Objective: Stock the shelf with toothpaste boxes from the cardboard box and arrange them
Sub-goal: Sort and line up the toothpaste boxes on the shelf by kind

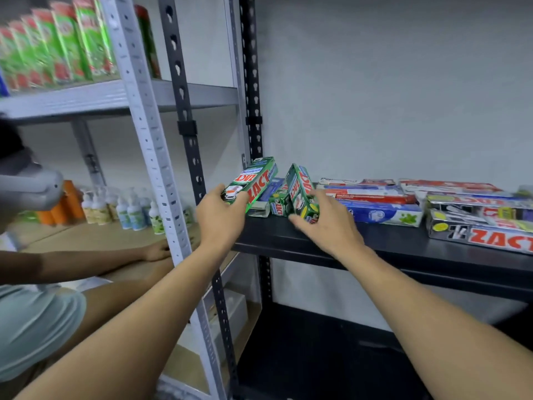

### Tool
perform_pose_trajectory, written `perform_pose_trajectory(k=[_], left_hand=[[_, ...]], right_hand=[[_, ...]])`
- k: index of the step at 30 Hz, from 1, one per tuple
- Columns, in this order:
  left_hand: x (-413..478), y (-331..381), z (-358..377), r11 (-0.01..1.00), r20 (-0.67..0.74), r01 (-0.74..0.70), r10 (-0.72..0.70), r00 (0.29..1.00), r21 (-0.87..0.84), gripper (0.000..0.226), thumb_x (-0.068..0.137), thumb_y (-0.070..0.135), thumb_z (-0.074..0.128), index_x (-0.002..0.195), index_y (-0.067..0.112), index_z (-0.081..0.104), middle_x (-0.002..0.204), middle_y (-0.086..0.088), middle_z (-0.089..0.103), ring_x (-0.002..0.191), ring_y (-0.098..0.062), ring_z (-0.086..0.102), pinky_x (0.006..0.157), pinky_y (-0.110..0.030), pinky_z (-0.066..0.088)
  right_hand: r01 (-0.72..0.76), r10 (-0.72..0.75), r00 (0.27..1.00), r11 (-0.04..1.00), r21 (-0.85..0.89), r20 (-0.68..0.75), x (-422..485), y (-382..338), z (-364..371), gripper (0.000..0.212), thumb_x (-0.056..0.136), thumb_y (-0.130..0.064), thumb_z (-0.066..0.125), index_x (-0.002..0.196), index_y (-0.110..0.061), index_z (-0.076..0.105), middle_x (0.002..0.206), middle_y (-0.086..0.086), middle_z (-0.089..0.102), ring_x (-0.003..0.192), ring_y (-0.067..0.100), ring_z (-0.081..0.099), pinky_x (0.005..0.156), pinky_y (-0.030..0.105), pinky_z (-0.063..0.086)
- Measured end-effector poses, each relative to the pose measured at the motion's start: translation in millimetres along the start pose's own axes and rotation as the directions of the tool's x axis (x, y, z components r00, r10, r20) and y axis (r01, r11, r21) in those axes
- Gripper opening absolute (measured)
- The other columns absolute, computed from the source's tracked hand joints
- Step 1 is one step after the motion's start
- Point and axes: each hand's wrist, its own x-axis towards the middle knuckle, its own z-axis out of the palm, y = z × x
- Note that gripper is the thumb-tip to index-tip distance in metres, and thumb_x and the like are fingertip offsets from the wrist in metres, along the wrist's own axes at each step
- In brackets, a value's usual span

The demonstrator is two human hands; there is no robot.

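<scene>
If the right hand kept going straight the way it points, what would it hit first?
The right hand grips a tilted green box; beyond that, probably the small green box lying beside it, though depth is unclear.

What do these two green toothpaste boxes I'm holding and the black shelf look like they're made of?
The left green box, held by the left hand, and the right green box, in the right hand, look like thin printed cardboard, glossy: crisp folded edges, sheen on the print. The black shelf is probably painted steel, matte; its upright has punched slots.
</scene>
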Motion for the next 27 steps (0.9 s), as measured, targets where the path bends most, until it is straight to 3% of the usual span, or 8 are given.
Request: perform_pose_trajectory(k=[2,4,7,9,12,18,23,27], left_hand=[[9.5,-4.5,12.3,0.997,0.009,-0.031,0.031,0.999,0.066,0.018,0.088,0.032,0.057,0.091,0.014,0.060,0.088,0.000,0.068,0.077,-0.017,0.063,0.064,-0.036,0.054],[18.4,-9.6,26.2,0.990,0.014,-0.058,0.057,0.998,0.125,0.023,0.091,0.032,0.056,0.095,0.010,0.061,0.094,-0.007,0.067,0.084,-0.025,0.062,0.065,-0.035,0.050],[31.5,-14.4,42.6,0.985,0.019,-0.077,0.075,0.997,0.155,0.028,0.094,0.031,0.054,0.103,0.006,0.062,0.102,-0.014,0.063,0.095,-0.032,0.059,0.076,-0.042,0.051],[41.1,-17.5,50.5,0.976,0.023,-0.074,0.071,0.997,0.203,0.036,0.096,0.031,0.053,0.119,0.003,0.058,0.117,-0.016,0.058,0.108,-0.034,0.053,0.090,-0.045,0.048],[53.2,-23.2,56.1,0.957,0.005,-0.048,0.049,0.999,0.285,0.048,0.098,0.029,0.055,0.138,0.004,0.047,0.132,-0.016,0.050,0.122,-0.036,0.044,0.101,-0.043,0.041],[65.7,-53.8,62.4,0.937,0.093,0.029,-0.065,0.993,0.347,0.037,0.092,0.027,0.060,0.123,0.007,0.062,0.119,-0.018,0.063,0.105,-0.034,0.059,0.088,-0.040,0.052],[65.6,-50.7,60.2,0.955,0.257,-0.082,0.006,0.967,0.286,0.036,0.097,0.027,0.049,0.128,0.014,0.063,0.128,-0.013,0.063,0.109,-0.028,0.056,0.083,-0.031,0.042],[64.4,-51.9,60.0,0.975,0.277,-0.069,0.009,0.961,0.210,0.038,0.099,0.029,0.045,0.131,0.017,0.062,0.134,-0.009,0.061,0.114,-0.025,0.054,0.081,-0.026,0.036]], right_hand=[[0.049,-0.054,0.994,0.998,0.050,0.095,0.3,8.4,3.8,0.083,0.077,-0.062,0.071,0.144,-0.025,0.036,0.137,0.001,0.052,0.125,0.023,0.050,0.100,0.039,0.045],[0.039,-0.050,0.993,0.994,0.106,0.107,5.5,12.6,4.7,0.090,0.076,-0.061,0.073,0.148,-0.025,0.033,0.144,0.000,0.047,0.132,0.021,0.044,0.108,0.041,0.041],[0.035,-0.038,0.999,0.996,0.077,0.033,9.4,16.6,11.1,0.070,0.085,-0.050,0.069,0.144,-0.027,0.041,0.136,-0.001,0.050,0.125,0.022,0.048,0.102,0.040,0.045],[0.053,-0.053,0.999,0.998,0.022,0.001,8.8,17.3,15.2,0.051,0.092,-0.039,0.063,0.139,-0.029,0.047,0.122,-0.003,0.048,0.112,0.021,0.053,0.091,0.038,0.048],[0.056,-0.055,0.998,0.998,0.031,-0.028,11.2,19.8,19.1,0.043,0.096,-0.032,0.060,0.138,-0.031,0.051,0.115,-0.007,0.045,0.102,0.014,0.051,0.085,0.031,0.048],[0.067,-0.067,0.996,0.998,-0.009,-0.051,13.5,22.0,23.6,0.044,0.096,-0.033,0.058,0.140,-0.030,0.050,0.117,-0.007,0.045,0.105,0.013,0.050,0.085,0.032,0.050],[0.068,-0.071,0.995,0.997,-0.034,-0.069,13.3,20.6,23.7,0.043,0.096,-0.031,0.059,0.139,-0.029,0.051,0.117,-0.009,0.046,0.109,0.013,0.048,0.086,0.033,0.051],[0.063,-0.072,0.991,0.995,-0.078,-0.110,11.2,17.6,24.6,0.038,0.095,-0.026,0.061,0.133,-0.027,0.057,0.119,-0.008,0.046,0.115,0.015,0.042,0.086,0.038,0.052]])
